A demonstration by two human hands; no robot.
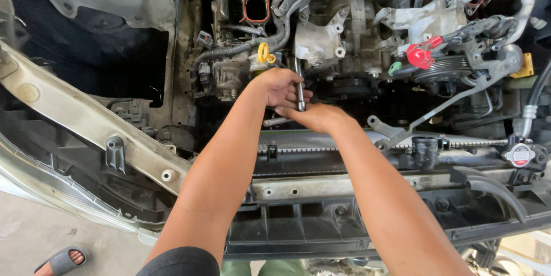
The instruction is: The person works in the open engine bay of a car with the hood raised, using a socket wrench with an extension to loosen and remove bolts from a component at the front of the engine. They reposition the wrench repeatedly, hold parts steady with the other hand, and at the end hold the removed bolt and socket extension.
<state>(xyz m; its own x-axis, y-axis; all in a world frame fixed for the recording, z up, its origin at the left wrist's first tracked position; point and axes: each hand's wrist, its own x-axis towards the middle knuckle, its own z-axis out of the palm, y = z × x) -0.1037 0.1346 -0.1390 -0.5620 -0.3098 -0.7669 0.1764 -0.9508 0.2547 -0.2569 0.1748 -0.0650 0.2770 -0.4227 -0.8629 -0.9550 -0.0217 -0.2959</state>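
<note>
Both forearms reach from the bottom edge over the black front panel into the engine bay. Left hand wraps its fingers around a slim, shiny metal tool shaft standing upright; right hand cups the shaft's lower end from beneath, fingers curled. Just left sits a yellow dipstick loop.
</note>
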